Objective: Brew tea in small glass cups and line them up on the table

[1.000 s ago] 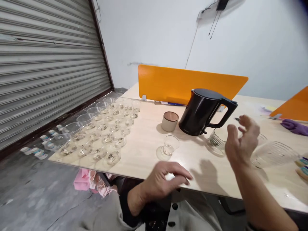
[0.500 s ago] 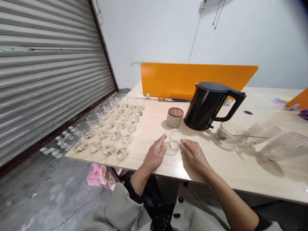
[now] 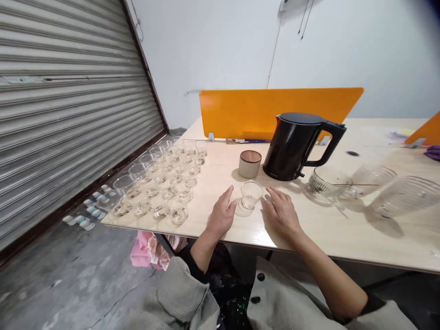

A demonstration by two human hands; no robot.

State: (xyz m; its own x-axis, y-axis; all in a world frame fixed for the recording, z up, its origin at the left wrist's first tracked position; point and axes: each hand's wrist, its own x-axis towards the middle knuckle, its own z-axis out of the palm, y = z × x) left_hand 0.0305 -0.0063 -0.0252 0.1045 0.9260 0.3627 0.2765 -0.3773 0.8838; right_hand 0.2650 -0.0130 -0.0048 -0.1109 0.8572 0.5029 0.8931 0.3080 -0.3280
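A small clear glass cup [image 3: 250, 194] stands on the light wooden table [image 3: 309, 229] near its front edge. My left hand [image 3: 222, 214] lies flat just left of the cup, fingers stretched out, holding nothing. My right hand [image 3: 282, 214] rests flat just right of it, fingers apart, also with nothing in it. Neither hand touches the cup. Behind the cup stand a beige tin with a brown rim [image 3: 250, 163] and a black electric kettle [image 3: 296, 145].
Several small glass cups [image 3: 161, 188] stand in rows on the table's left end. Ribbed glass bowls [image 3: 328, 182] [image 3: 404, 196] sit at the right. An orange divider [image 3: 275, 112] crosses the back. A roller shutter [image 3: 62, 105] fills the left; small items lie on the floor [image 3: 85, 211].
A second ago my right hand was raised near the bowls and my left at the table edge. Both came down flat on either side of the small cup.
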